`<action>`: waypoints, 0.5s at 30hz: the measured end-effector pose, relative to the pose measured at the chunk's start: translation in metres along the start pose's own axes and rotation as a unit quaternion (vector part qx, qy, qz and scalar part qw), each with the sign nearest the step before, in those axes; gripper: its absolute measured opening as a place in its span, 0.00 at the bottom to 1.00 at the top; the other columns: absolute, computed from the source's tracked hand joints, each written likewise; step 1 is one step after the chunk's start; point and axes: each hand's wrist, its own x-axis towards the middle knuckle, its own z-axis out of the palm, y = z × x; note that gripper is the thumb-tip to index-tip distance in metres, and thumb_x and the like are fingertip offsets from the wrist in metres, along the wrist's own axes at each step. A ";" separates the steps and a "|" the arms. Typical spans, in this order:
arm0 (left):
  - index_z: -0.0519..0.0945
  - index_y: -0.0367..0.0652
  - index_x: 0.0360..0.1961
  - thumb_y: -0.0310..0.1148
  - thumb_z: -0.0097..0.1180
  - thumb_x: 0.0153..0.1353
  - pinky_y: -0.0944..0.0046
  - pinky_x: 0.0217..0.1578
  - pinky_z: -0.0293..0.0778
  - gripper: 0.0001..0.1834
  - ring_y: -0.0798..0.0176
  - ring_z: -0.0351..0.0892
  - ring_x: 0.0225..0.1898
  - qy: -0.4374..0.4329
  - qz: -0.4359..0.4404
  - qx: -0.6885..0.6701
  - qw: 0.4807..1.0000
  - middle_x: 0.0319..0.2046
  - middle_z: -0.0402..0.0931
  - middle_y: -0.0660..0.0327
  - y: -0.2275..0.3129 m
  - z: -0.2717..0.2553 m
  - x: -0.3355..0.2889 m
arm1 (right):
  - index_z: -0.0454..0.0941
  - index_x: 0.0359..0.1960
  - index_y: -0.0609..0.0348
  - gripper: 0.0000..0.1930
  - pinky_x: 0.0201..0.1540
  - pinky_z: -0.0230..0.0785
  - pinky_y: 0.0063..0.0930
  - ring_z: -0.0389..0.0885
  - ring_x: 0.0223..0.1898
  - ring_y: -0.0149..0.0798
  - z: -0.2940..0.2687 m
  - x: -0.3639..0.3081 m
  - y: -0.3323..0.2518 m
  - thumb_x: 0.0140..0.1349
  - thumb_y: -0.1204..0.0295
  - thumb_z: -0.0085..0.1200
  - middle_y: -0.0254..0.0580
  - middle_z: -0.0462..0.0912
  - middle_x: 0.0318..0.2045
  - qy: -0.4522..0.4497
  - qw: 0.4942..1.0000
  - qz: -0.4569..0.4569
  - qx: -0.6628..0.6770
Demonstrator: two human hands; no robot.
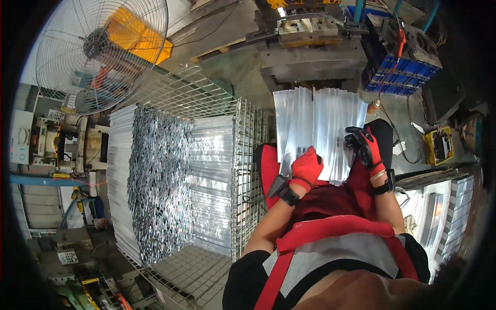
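Observation:
A stack of long, shiny metal strips [320, 124] lies across my lap, its far ends reaching toward the machine in front. My left hand [308, 166], in a red glove, is closed at the near end of the strips, its fingertips pinched on a strip near the middle. Over the right part of the stack is my right hand [366, 147], in a red and black glove. Its dark fingers are bent but apart, touching the strips, and I see nothing gripped in them. A wire-mesh crate [250, 155] to my left holds many similar strips [160, 181], packed in dense piles.
A large caged fan [98, 51] stands at the far left. Straight ahead is a heavy press-like machine [312, 57]. Blue plastic crates [392, 75] stand at the far right, with a small yellow bin [439, 145] nearer. More pale metal pieces [439, 212] are by my right elbow.

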 end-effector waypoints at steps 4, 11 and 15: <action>0.75 0.35 0.45 0.35 0.53 0.59 0.57 0.28 0.72 0.17 0.62 0.78 0.24 -0.034 -0.105 -0.403 0.908 0.26 0.80 0.61 -0.001 -0.041 -0.012 | 0.71 0.53 0.64 0.21 0.46 0.71 0.29 0.80 0.39 0.35 -0.003 0.002 0.000 0.66 0.61 0.47 0.44 0.80 0.38 -0.014 0.999 -0.033 -0.005; 0.73 0.35 0.46 0.43 0.49 0.62 0.63 0.23 0.73 0.22 0.63 0.76 0.25 -0.219 0.071 -0.883 0.410 0.35 0.77 0.55 -0.001 -0.025 -0.004 | 0.62 0.61 0.64 0.29 0.49 0.71 0.33 0.76 0.49 0.39 0.088 0.021 -0.052 0.63 0.59 0.51 0.43 0.77 0.48 -0.348 0.910 0.045 0.222; 0.72 0.31 0.50 0.46 0.42 0.64 0.62 0.28 0.75 0.27 0.59 0.78 0.30 -0.306 -0.005 -0.848 0.434 0.38 0.77 0.52 0.028 -0.053 0.016 | 0.76 0.42 0.65 0.11 0.33 0.68 0.18 0.77 0.33 0.25 0.070 0.064 -0.033 0.62 0.71 0.49 0.31 0.79 0.32 -0.091 0.989 -0.111 0.038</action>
